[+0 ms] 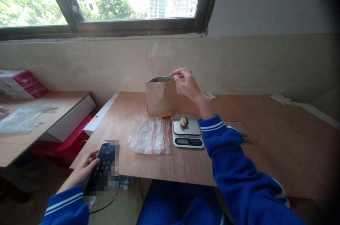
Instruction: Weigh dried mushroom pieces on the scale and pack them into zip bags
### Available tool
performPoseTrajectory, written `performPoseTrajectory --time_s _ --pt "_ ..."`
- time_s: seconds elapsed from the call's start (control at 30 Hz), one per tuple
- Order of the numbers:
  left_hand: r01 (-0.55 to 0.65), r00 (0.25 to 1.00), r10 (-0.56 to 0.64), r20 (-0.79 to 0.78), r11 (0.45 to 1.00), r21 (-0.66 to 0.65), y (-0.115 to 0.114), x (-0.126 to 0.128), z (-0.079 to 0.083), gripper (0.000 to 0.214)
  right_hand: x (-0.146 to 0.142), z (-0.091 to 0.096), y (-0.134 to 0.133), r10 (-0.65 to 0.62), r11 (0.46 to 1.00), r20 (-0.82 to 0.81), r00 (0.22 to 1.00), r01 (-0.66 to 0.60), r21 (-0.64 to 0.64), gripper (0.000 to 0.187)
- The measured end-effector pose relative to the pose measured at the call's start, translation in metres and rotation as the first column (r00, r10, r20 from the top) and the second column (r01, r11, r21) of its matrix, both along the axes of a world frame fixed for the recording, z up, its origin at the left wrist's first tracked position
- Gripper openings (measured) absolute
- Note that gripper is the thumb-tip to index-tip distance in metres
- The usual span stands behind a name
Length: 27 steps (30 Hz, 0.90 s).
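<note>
Camera on my head, close above near edge of brown wooden table (186,166), facing forward, down toward far edge, beige tiled wall (244,62).

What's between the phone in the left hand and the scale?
Head view: clear plastic bags with red seal lines lie on the table between phone and scale.

Nothing seems legible, even on phone (102,163) or scale display (182,141).
</note>
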<state>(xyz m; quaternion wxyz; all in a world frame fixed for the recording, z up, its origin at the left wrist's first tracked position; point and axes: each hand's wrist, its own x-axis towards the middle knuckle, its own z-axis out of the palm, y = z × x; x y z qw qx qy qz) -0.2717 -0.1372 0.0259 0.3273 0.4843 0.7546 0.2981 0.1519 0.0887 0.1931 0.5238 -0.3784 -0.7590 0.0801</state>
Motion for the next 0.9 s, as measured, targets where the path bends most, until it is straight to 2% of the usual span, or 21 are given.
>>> performPoseTrajectory --time_s 0.17,0.3,0.37,0.4,0.47,0.53,0.6,0.7,0.9 --pt "0.004 1.000 -0.004 0.000 1.000 0.003 -0.002 -0.002 -0.004 0.081 -0.026 0.022 0.036 0.032 0.999 0.119 0.992 -0.035 0.018 0.021" --pt "-0.028 0.999 0.028 -0.028 0.999 0.020 -0.001 -0.002 -0.009 0.071 -0.044 0.041 0.057 0.014 1.000 0.206 0.978 -0.015 0.005 0.025" --pt "-0.037 0.997 0.039 -0.060 0.999 0.034 0.001 -0.003 -0.011 0.067 -0.050 0.049 0.064 0.059 0.994 0.323 0.944 -0.026 -0.107 0.026" --pt "-0.039 0.996 0.042 -0.077 0.998 0.040 0.002 -0.003 -0.013 0.065 -0.052 0.052 0.066 0.123 0.977 0.397 0.909 -0.039 -0.212 0.025" --pt "-0.041 0.994 0.045 -0.101 0.998 0.043 0.004 -0.005 -0.015 0.065 -0.054 0.056 0.069 0.293 0.893 0.522 0.801 -0.035 -0.449 0.022" --pt "-0.040 0.993 0.043 -0.108 0.999 0.032 0.005 -0.007 -0.018 0.067 -0.056 0.056 0.069 0.381 0.827 0.614 0.692 0.042 -0.561 0.019" --pt "-0.041 0.994 0.043 -0.105 0.999 0.013 0.006 -0.008 -0.020 0.068 -0.058 0.053 0.067 0.346 0.835 0.694 0.631 0.130 -0.534 0.019" --pt "-0.043 0.993 0.044 -0.108 0.999 0.012 0.006 -0.009 -0.023 0.067 -0.062 0.049 0.064 0.287 0.856 0.732 0.618 0.178 -0.486 0.023" --pt "-0.074 0.989 0.078 -0.125 0.996 0.041 0.006 -0.005 -0.021 0.068 -0.063 0.044 0.071 0.322 0.798 0.727 0.606 0.239 -0.553 0.016"
